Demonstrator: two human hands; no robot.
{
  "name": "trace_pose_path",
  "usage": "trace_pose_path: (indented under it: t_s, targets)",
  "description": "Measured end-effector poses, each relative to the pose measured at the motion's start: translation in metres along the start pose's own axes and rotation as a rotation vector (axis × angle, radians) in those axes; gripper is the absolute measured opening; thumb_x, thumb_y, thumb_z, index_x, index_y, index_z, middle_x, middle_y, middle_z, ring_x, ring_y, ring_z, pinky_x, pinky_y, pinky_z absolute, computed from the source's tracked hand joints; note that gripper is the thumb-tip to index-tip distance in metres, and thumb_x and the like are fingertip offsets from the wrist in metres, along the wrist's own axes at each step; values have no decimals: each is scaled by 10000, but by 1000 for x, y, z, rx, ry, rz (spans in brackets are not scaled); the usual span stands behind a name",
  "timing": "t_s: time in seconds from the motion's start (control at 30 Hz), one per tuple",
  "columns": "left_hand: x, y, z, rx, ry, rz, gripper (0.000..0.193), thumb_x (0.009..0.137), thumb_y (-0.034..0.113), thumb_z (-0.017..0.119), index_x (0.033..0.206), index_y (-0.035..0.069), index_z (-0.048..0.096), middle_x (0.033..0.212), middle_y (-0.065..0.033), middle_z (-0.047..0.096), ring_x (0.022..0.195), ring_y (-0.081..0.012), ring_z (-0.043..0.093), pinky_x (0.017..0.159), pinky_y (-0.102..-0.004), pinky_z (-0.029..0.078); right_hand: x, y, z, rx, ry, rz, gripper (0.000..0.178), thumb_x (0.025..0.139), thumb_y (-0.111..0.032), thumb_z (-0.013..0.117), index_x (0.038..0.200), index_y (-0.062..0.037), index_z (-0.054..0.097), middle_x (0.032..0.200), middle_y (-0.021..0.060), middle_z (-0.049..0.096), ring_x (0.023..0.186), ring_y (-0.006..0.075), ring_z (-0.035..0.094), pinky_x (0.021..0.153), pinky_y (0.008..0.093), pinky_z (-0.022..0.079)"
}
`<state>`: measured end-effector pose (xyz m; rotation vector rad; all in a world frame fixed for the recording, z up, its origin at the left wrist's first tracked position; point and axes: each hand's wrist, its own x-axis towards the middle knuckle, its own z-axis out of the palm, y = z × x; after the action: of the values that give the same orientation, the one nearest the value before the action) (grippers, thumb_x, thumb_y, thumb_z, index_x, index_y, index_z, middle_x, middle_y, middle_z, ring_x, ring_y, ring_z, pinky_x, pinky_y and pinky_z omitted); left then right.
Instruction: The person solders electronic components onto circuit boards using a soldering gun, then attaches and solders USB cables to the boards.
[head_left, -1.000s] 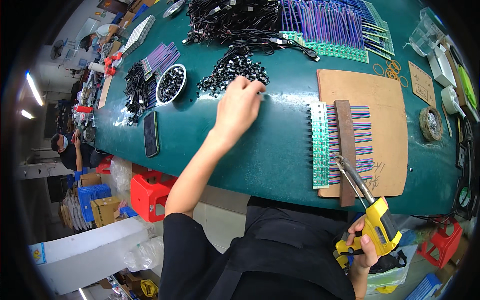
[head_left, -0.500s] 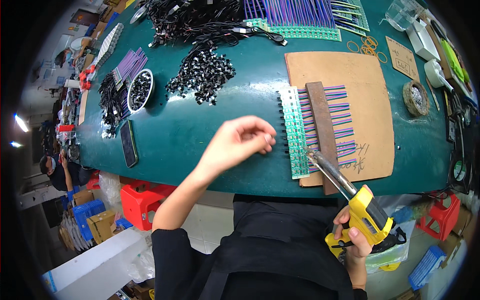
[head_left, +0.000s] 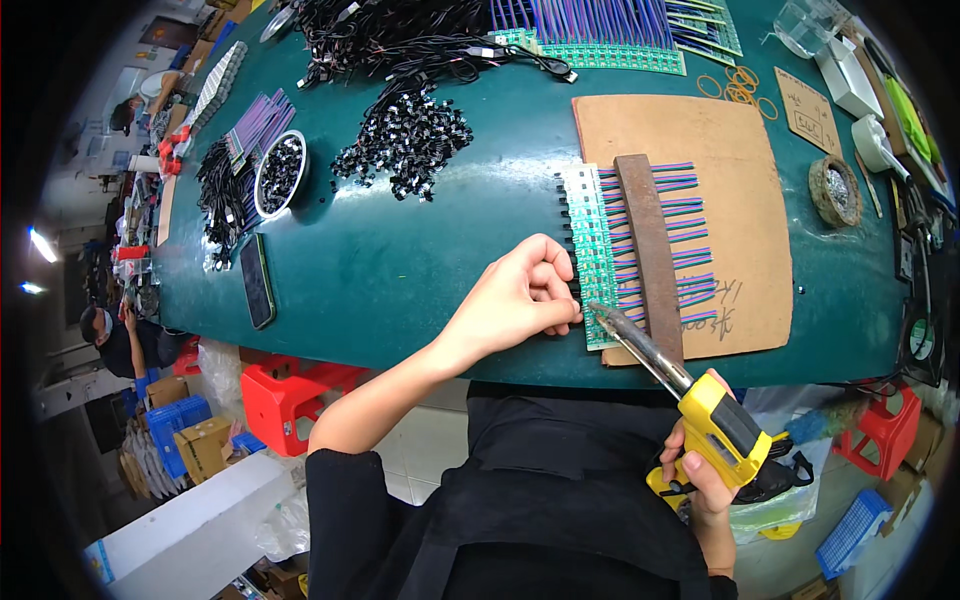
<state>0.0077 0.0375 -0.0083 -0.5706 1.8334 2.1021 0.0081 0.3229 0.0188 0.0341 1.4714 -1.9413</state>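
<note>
My right hand (head_left: pixel 707 482) grips a yellow-and-black soldering gun (head_left: pixel 728 432). Its tip rests at the lower left part of a green circuit board panel (head_left: pixel 590 235). Small black connectors (head_left: pixel 566 215) stick out along the panel's left edge. My left hand (head_left: pixel 520 300) is closed at that edge, thumb and fingers pinched together beside the iron's tip; anything between them is hidden. Coloured wires (head_left: pixel 683 205) run right from the panel, under a rusty metal bar (head_left: pixel 645 255) that lies across them on a cardboard sheet (head_left: pixel 745 210).
Left of the panel lies a heap of small black connectors (head_left: pixel 405 145), with a white bowl (head_left: pixel 301 165) and a phone (head_left: pixel 257 282) beyond. Black cables (head_left: pixel 385 40) and wired boards (head_left: pixel 600 60) fill the far side. At right stand a round tin (head_left: pixel 835 193) and rubber bands (head_left: pixel 740 90).
My left hand has moved right and slightly down to the panel's edge. The soldering gun's tip has shifted left on the panel. The bench scene sits slightly higher in view.
</note>
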Motion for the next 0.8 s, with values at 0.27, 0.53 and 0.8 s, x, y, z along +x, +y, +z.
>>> trace_pose_path:
  t_s: [0.27,0.53,0.8]
  targets:
    - [2,0,-1,18,-3,-8,272,777,-27,623,940,46,418,738,-79,624,626,-110,606,584,-227,510,1,2,2,-19,-11,-31,783,740,-131,630,1390,27,223,799,111,560,644,155,560,524,232,480]
    - [2,-2,0,3,2,11,275,774,-37,622,938,45,417,727,-76,619,625,-112,608,577,-227,511,-4,-1,-4,-70,5,36,762,732,-124,645,1375,34,267,816,120,587,678,160,588,573,251,506]
    - [1,-2,1,22,13,8,270,774,-36,620,935,44,419,721,-73,616,623,-110,605,575,-225,509,-5,-3,-1,-69,39,37,756,714,-152,657,1352,52,306,764,106,589,652,149,590,593,250,508]
